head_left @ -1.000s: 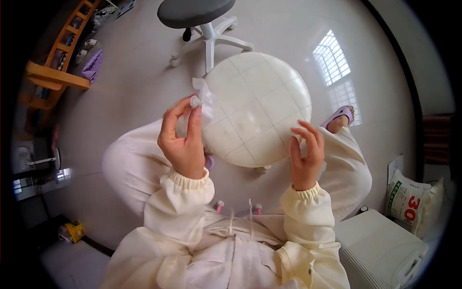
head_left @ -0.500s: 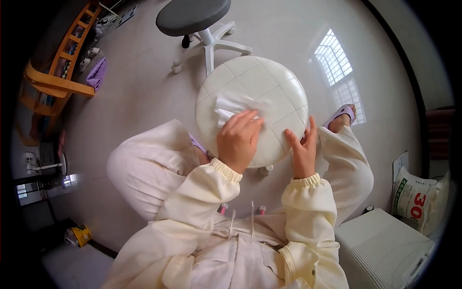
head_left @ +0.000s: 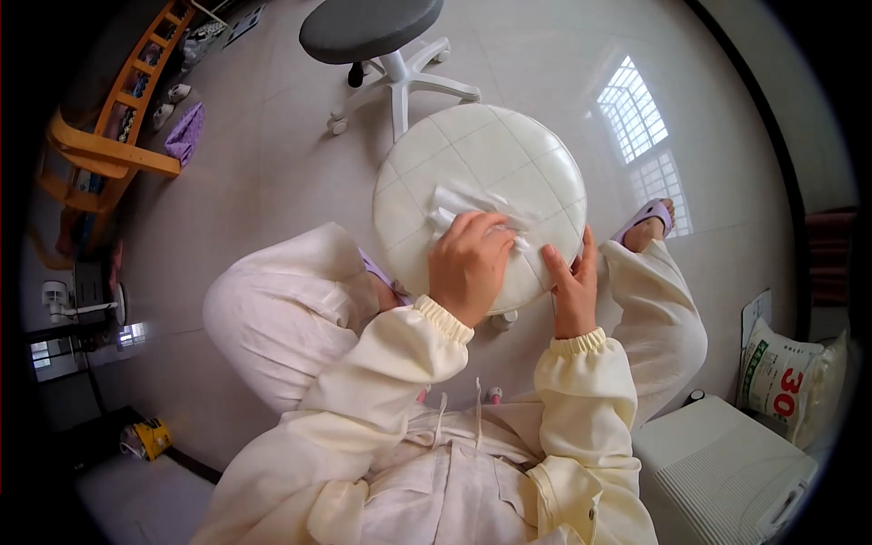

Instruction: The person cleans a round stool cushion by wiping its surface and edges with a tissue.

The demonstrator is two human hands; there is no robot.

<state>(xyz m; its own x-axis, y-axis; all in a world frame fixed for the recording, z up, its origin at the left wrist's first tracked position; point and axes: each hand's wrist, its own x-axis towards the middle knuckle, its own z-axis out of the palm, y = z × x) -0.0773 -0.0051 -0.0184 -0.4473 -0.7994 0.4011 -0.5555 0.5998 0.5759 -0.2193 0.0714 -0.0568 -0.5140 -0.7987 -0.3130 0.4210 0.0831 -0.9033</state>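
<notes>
A round white stool point(head_left: 427, 168) with a quilted, padded seat stands between my knees. My left hand point(head_left: 470, 265) presses a crumpled white wipe point(head_left: 450, 202) against the seat top, its fingers bent over the cloth. Part of the wipe is hidden beneath those fingers. At the seat's near right edge, my right hand point(head_left: 574, 289) grips the rim, thumb on top and fingers around the side. The fingertips below the rim are partly hidden.
Beyond the white stool stands a grey swivel stool point(head_left: 368, 32) on a white wheeled base. A white ridged case point(head_left: 722, 468) and a printed sack point(head_left: 777, 377) lie at the right. A wooden rack point(head_left: 132, 100) and a purple cloth point(head_left: 185, 136) are at the left.
My left hand has slid a little to the right across the seat, taking the wipe with it. My right hand keeps its hold on the rim.
</notes>
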